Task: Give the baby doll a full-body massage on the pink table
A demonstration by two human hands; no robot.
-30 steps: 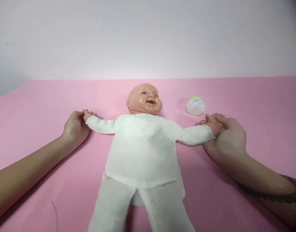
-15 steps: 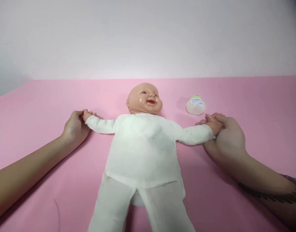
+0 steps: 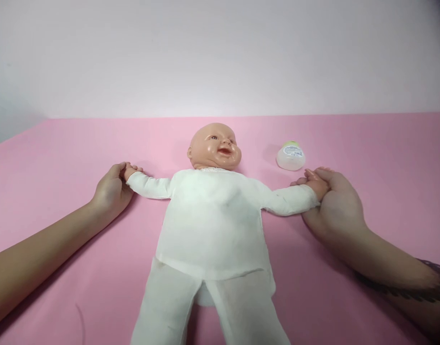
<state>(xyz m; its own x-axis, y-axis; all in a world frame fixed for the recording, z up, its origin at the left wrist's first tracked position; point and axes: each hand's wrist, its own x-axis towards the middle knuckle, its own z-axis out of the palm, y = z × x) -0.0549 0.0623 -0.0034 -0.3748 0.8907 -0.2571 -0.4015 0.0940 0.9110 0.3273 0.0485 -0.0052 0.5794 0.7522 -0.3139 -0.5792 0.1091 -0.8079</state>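
No wording, brand or number can be read. Only print seen: small pale label with bluish lines of type, on the front of a rounded, translucent whitish plastic bottle with a yellow-green top. Lines too small and blurred to make out; letters and any figures not separable. A line of slightly larger marks seems to run among the finer ones, likewise illegible.

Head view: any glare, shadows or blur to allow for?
Head view: glossy highlights on the doll's head; faint shadow left of the bottle, its label too soft to read; right forearm dimmer than left forearm; wall darkening at the top right corner.
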